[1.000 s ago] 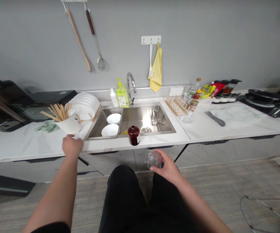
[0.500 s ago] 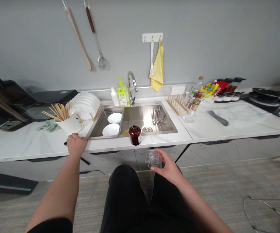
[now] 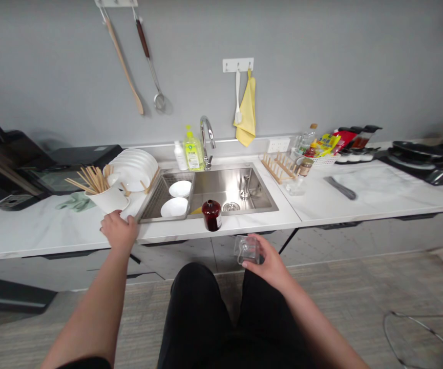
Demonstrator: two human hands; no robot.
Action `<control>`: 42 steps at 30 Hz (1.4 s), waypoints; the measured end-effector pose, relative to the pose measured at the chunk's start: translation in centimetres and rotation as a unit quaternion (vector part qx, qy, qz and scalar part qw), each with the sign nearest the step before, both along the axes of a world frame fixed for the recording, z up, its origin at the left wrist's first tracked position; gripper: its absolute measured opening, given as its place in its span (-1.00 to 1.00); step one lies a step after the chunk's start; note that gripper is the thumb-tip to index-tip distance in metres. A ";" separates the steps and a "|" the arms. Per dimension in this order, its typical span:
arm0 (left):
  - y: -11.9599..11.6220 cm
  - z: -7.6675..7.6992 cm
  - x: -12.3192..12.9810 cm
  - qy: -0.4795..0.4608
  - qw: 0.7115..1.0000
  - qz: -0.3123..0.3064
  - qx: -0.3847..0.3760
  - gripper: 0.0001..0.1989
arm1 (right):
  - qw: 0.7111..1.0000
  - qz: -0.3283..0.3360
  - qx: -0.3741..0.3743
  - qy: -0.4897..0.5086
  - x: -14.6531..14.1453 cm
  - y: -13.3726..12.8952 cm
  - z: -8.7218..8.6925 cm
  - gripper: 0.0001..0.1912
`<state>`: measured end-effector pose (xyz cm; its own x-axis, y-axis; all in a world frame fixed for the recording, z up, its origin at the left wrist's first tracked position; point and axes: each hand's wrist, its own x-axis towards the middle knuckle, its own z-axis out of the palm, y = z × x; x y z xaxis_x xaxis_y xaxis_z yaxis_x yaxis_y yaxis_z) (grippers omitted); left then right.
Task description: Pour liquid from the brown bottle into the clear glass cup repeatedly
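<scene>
At the counter's front edge, my left hand [image 3: 118,231] is closed, its fingers curled; whatever it holds is hidden beneath it. Just behind it stands a white holder [image 3: 108,200] full of wooden chopsticks. My right hand [image 3: 267,260] grips a clear, see-through container [image 3: 247,250] in front of the cabinets, below counter height. A dark red bottle [image 3: 211,216] with an open top is upright on the front rim of the sink [image 3: 273,207], between my hands. Two white bowls [image 3: 175,207] sit in the basket on the sink's left side.
Behind the sink are a green soap bottle [image 3: 193,152], a white bottle [image 3: 180,155] and the faucet [image 3: 207,143]. White plates [image 3: 134,166] fill a rack at left. Farther right are a wooden rack [image 3: 280,168], jars [image 3: 304,166], dark tongs [image 3: 340,188] and black pans [image 3: 417,154].
The view has shifted slightly. A small black tip that showed left of my left hand is now out of sight. My right hand still has the clear container, tilted a little differently.
</scene>
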<state>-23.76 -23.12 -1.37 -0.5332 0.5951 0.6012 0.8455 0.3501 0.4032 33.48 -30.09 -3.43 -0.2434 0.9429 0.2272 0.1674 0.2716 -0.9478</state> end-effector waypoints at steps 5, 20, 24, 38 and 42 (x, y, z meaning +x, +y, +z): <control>-0.7 0.4 8.5 -0.077 0.971 -0.184 0.129 -0.38 | 0.999 -0.008 -0.004 0.041 1.4 1.3 0.4 -0.19; 3.3 -2.1 27.1 -0.334 0.861 -0.384 -0.014 0.06 | 0.998 -0.020 -0.004 0.055 2.4 2.2 0.8 -0.14; 3.6 -0.5 27.1 -0.322 0.872 -0.368 -0.029 -0.14 | 0.998 -0.035 0.042 0.016 2.5 4.1 2.5 -0.14; 16.7 3.7 23.2 -0.270 0.885 -0.378 0.041 -0.15 | 0.996 0.075 0.042 -0.009 -2.2 25.9 7.5 -0.17; 20.4 1.7 22.3 -0.258 0.901 -0.346 0.053 -0.16 | 0.995 0.092 0.018 -0.030 -5.0 31.6 5.1 -0.21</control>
<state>-1.47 -2.74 0.34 -0.2809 0.8465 0.4523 0.5374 -0.2517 0.8049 28.53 1.48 1.70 -0.4252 0.8725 0.2406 0.1673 0.3370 -0.9265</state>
